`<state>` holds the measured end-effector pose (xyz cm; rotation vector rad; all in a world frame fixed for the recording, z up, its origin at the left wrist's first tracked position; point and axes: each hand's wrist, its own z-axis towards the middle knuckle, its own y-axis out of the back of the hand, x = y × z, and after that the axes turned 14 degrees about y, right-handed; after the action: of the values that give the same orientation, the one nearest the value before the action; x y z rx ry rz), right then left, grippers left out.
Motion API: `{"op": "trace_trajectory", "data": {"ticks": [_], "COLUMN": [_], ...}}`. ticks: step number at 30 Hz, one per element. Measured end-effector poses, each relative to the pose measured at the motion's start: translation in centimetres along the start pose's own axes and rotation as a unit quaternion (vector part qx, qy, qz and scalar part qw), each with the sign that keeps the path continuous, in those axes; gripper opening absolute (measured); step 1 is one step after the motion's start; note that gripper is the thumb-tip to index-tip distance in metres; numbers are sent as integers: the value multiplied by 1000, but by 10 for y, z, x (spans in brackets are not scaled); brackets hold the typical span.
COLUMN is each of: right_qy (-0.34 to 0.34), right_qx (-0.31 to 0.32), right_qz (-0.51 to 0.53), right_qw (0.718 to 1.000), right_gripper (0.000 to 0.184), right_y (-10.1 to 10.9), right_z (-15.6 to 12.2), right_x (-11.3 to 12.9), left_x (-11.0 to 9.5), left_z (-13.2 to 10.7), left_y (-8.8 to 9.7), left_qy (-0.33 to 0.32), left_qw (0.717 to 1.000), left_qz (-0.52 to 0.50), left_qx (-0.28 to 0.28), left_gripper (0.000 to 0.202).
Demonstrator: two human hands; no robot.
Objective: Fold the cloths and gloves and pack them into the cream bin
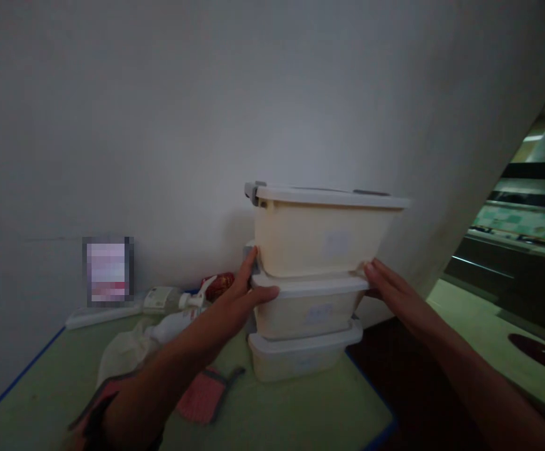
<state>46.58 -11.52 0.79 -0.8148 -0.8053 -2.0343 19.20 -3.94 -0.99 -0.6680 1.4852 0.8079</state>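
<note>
Three cream storage boxes with pale lids stand stacked against the wall: the top box (pixel 324 241), the middle box (pixel 307 313) and the bottom box (pixel 301 363). My left hand (pixel 239 294) grips the stack's left side, thumb on the front rim of the middle box's lid and fingers up beside the top box. On the opposite side my right hand (pixel 388 288) presses its fingertips where the top box meets the middle lid. Its other fingers are partly hidden. A grey latch (pixel 254 193) shows at the top lid's left end.
The green table (pixel 272 413) has a blue edge. Left of the stack are a white spray bottle (pixel 173 326), a clear container (pixel 160 299), a red packet (pixel 218 286), a pink cloth (pixel 202 398) and a pale bag (pixel 124 354). A dark gap lies right of the table.
</note>
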Motion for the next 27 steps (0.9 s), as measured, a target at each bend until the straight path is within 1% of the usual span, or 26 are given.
{"op": "trace_trajectory", "data": {"ticks": [2,3,5,6,9,11,14,18,20,22,23,27], "right_qy": [17,25,40,45,69,83,72,59,58,59,60,75], "right_qx": [-16,-29,-58,-72,-99,-119,-129,-121,-116,-112,-110,-97], "right_qz": [-5,-6,-9,-10,-4,-14,-44,-76,-92,-110,-119,-145], "right_qw": [1000,999,997,996,993,989,988,988,987,986,985,982], "right_gripper": [48,50,56,59,63,62,65,62,51,32,29,31], "right_y": [-3,-5,-10,-13,-24,-31,-40,-48,-53,-58,-61,-74], "right_z": [-4,-5,-8,-10,-19,-28,-38,-36,-28,-18,-12,14], "right_x": [-10,-15,-26,-32,-53,-69,-92,-115,-123,-130,-134,-147], "left_x": [11,18,33,41,68,84,100,107,107,107,107,107], "left_z": [-5,-5,-2,0,8,12,17,30,41,53,59,83], "left_y": [-6,-11,-20,-24,-33,-36,-35,-31,-27,-23,-21,-12], "left_qy": [-9,-24,-73,-85,-102,-115,-151,-178,-180,-174,-170,-175], "left_qw": [1000,998,989,984,970,953,930,915,910,908,909,913], "left_qz": [0,12,56,77,128,173,235,255,257,257,254,235], "left_qx": [-25,-49,-120,-138,-180,-220,-238,-259,-271,-281,-284,-285], "left_gripper": [98,102,106,109,108,106,103,100,99,98,97,98]}}
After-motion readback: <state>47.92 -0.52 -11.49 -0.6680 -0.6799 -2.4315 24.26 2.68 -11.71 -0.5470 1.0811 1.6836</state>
